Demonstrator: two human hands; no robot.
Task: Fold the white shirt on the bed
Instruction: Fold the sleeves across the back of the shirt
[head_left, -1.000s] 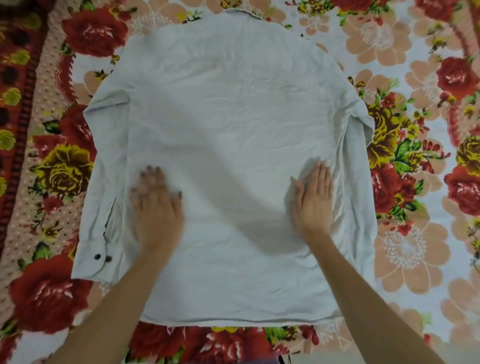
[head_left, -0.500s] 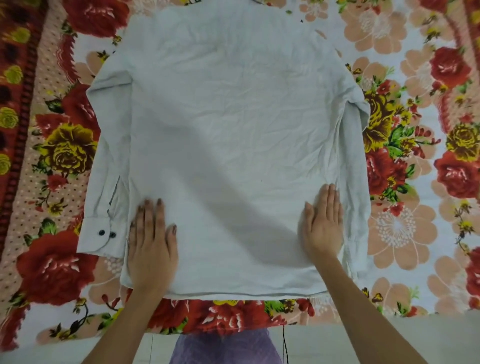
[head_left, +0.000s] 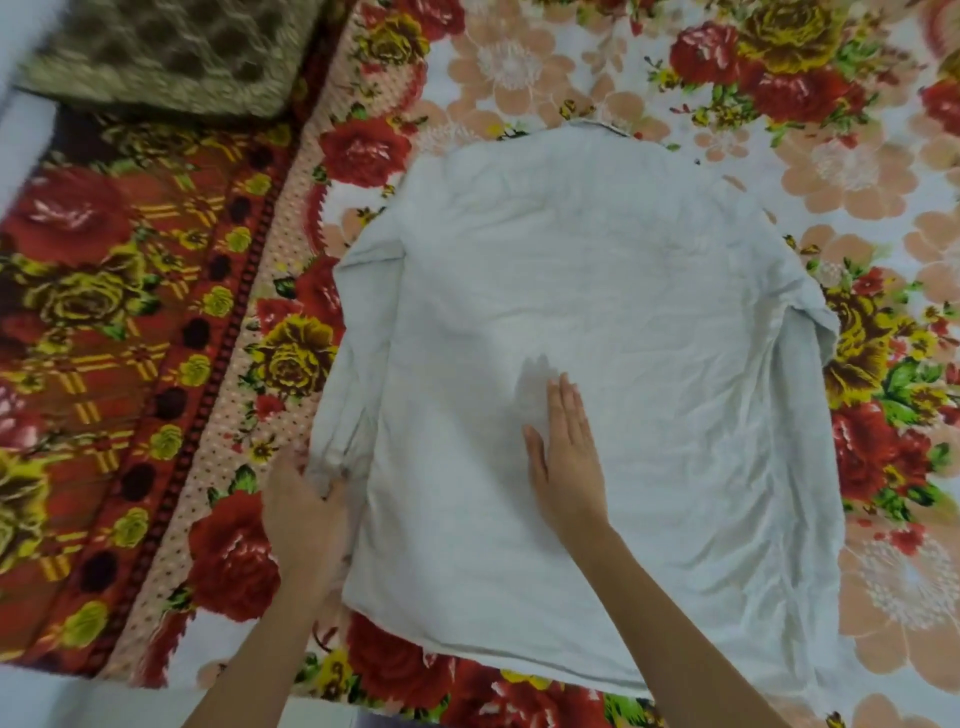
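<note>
Bed (head_left: 857, 171): soft cover printed with red, yellow and peach roses.
White shirt (head_left: 597, 312): thin crumpled cloth, spread flat mid-bed, sleeves lying along its sides.
Cushion (head_left: 171, 52): brown, mottled, fuzzy, at the far left corner.
Right hand (head_left: 566, 457): flat, fingers straight, pressing the shirt's middle.
Left hand (head_left: 304, 512): fingers curled, gripping the left sleeve's cuff.

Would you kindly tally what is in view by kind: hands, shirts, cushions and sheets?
Hands: 2, left hand and right hand
Shirt: 1
Cushion: 1
Sheet: 1
Total: 5
</note>
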